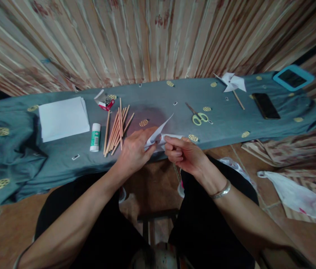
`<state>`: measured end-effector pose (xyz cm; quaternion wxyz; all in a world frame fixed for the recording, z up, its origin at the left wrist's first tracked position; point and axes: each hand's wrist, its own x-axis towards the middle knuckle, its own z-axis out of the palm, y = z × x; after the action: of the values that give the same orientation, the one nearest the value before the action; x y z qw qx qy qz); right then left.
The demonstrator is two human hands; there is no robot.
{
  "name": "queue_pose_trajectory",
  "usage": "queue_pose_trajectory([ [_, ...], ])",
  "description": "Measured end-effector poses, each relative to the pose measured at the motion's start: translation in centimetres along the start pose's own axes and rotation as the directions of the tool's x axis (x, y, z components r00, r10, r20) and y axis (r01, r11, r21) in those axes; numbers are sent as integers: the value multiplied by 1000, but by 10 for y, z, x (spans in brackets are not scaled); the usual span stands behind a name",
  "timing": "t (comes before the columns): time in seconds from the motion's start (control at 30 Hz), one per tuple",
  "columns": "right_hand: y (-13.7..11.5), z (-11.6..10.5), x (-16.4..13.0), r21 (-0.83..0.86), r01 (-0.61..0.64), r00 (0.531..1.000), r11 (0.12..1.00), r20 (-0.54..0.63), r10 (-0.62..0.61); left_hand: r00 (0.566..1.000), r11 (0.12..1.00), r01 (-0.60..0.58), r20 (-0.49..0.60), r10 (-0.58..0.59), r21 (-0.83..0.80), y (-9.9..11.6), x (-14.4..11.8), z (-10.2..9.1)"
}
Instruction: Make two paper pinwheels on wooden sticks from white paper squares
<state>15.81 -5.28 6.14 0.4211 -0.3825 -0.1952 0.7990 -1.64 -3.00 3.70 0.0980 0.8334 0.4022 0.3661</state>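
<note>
Across a long, narrow table draped in grey-blue cloth point(152, 101) with small yellow patterned patches, paper-craft supplies lie spread out. At its near edge, both hands meet on a piece of white paper point(160, 134) folded into angled flaps, one point sticking up and away from the person. The left hand point(134, 151) pinches the paper's left side between thumb and fingers; the right hand point(181, 153) is closed on its right end, thumb on top, with a metal bangle point(221, 191) on that wrist.

Just left of the hands lies a loose bundle of wooden sticks point(117, 129), and beside those a glue stick point(95, 137) on its side. Further left sits a stack of white sheets point(62, 117). Behind the sticks lies a small red and white box point(105, 102). Yellow-handled scissors point(198, 116) rest to the right of the paper, well apart from it. A finished white pinwheel point(232, 84) lies near the far edge, with a dark phone point(266, 105) and a blue-framed tablet point(293, 77) beyond it.

Striped, pleated curtain fabric point(146, 37) hangs behind the table. A white plastic bag point(295, 194) lies on the reddish floor at right.
</note>
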Motion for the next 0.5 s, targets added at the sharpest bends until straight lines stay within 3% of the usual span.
queue_pose_trajectory([
  [0.2,-2,0,-1,-10,24,1000,1000,5,-24,999,999,5,38,-4,-33,4,0,-3],
  [0.27,-5,0,-3,-1,3,1000,1000,8,-3,997,993,75,44,-71,-94,5,1,-3],
  [0.33,-8,0,-6,-5,-25,999,1000,24,25,975,959,219,64,-211,-182,5,3,-1],
  [0.4,-11,-1,-9,-24,-30,999,999,27,30,926,870,376,91,-367,-319,3,4,1],
  [0.5,-16,-1,-15,-104,53,998,993,-14,-55,828,604,510,160,-537,-612,-2,7,5],
])
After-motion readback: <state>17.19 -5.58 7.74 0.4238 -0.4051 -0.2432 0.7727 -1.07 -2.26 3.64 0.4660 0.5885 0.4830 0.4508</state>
